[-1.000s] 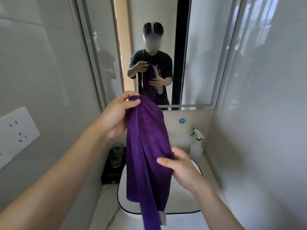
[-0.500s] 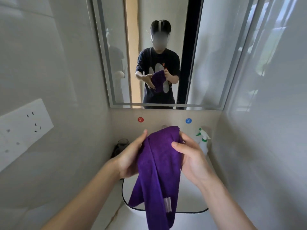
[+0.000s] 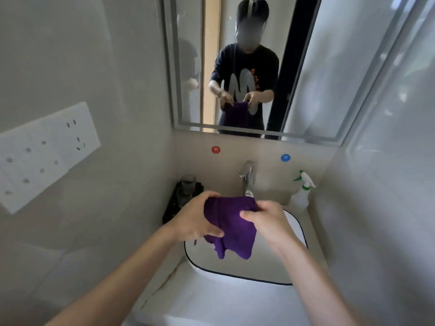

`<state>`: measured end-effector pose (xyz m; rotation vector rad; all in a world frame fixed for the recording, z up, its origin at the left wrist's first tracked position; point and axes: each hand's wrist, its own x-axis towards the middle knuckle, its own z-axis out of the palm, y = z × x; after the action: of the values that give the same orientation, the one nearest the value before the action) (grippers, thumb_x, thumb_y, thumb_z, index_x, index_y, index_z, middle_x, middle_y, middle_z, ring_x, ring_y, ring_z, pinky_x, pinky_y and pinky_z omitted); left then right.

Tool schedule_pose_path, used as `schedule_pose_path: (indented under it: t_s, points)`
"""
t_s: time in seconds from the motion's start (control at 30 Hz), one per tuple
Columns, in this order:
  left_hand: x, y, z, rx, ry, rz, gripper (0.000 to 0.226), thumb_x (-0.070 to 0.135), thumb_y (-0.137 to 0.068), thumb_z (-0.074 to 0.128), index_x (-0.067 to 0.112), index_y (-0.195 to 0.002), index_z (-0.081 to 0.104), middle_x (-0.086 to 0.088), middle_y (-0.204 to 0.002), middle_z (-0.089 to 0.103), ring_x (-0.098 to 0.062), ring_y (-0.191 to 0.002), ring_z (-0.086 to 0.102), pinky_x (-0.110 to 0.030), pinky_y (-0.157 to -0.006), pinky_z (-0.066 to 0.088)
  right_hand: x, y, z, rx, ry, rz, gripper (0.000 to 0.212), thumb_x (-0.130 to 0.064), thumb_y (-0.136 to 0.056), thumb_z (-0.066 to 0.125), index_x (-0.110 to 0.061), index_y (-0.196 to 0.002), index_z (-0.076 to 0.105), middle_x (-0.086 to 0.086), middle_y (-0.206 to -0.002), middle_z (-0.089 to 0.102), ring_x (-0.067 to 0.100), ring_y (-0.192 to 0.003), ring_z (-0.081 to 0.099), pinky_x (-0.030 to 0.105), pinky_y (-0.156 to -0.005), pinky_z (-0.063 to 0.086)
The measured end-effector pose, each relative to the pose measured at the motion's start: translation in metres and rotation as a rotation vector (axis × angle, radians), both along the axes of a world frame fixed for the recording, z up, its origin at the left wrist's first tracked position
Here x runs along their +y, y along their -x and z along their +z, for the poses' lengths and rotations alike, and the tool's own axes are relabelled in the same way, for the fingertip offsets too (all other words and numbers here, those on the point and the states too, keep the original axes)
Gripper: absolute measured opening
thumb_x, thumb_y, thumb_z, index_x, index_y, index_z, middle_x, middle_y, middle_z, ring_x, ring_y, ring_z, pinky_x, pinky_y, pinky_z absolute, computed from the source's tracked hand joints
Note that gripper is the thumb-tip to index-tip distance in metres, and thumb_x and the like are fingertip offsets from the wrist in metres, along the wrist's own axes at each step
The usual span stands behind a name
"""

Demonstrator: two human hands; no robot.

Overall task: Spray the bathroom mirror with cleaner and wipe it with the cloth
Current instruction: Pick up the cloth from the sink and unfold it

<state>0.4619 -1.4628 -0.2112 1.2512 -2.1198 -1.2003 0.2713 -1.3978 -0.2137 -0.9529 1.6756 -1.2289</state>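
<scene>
the scene is lit by soft daylight, strongest at the upper right, where pale glare is spread across the glossy wall (image 3: 388, 118) and the mirror (image 3: 313, 78). the left wall (image 3: 94, 55) is kept in dull grey shade. straight lines are bowed toward the frame edges. the socket plate (image 3: 47, 151) at the left is smeared, and the reflected face is blurred. the counter (image 3: 211, 302) at the bottom is washed pale.

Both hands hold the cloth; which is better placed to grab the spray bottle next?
Likely the right: the spray bottle stands at the counter's back right corner, just beyond the right hand. The left hand could hold the cloth alone.
</scene>
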Motion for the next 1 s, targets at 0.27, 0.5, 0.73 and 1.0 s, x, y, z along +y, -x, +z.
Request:
schedule_pose_path:
  t_s: [0.27, 0.5, 0.73, 1.0]
  points:
    - [-0.011, -0.053, -0.02, -0.465, 0.191, 0.122, 0.038, 0.023, -0.091, 0.073, 0.023, -0.127, 0.066, -0.005, -0.117, 0.044, -0.027, -0.12, 0.052, -0.025, -0.087, 0.038, -0.022, -0.049, -0.022, 0.116, -0.069, 0.163, 0.056, -0.003, -0.083, 0.077, -0.026, -0.123, 0.045, 0.009, -0.095, 0.071, 0.025, -0.082, 0.069, 0.035, -0.075, 0.054]
    - [-0.013, -0.095, -0.023, -0.827, 0.246, 0.162, 0.026, 0.042, -0.094, 0.066, 0.025, -0.112, 0.071, -0.005, -0.123, 0.053, -0.026, -0.118, 0.05, -0.033, -0.084, 0.041, -0.052, -0.089, -0.05, 0.717, -0.022, 0.612, 0.034, -0.016, -0.084, 0.073, -0.024, -0.117, 0.07, 0.0, -0.109, 0.064, 0.02, -0.1, 0.063, 0.019, -0.073, 0.045]
    - [-0.038, -0.108, -0.027, -0.418, -0.331, 0.414, 0.035, 0.021, -0.109, 0.04, 0.001, -0.134, 0.055, -0.022, -0.088, 0.077, -0.022, -0.054, 0.069, -0.026, -0.045, 0.054, -0.092, -0.112, -0.046, 1.045, 0.083, 0.563, 0.022, -0.04, -0.098, 0.057, -0.026, -0.106, 0.072, 0.004, -0.105, 0.07, 0.03, -0.103, 0.065, 0.032, -0.072, 0.043]
    - [-0.074, -0.09, -0.009, 0.074, -0.338, 0.656, 0.043, -0.001, -0.097, 0.04, 0.02, -0.131, 0.056, -0.006, -0.098, 0.067, -0.017, -0.067, 0.065, -0.021, -0.039, 0.046, -0.127, -0.113, -0.059, 0.644, 0.198, 0.405, 0.041, -0.018, -0.095, 0.05, -0.029, -0.134, 0.057, -0.001, -0.106, 0.075, 0.025, -0.093, 0.07, 0.039, -0.073, 0.058]
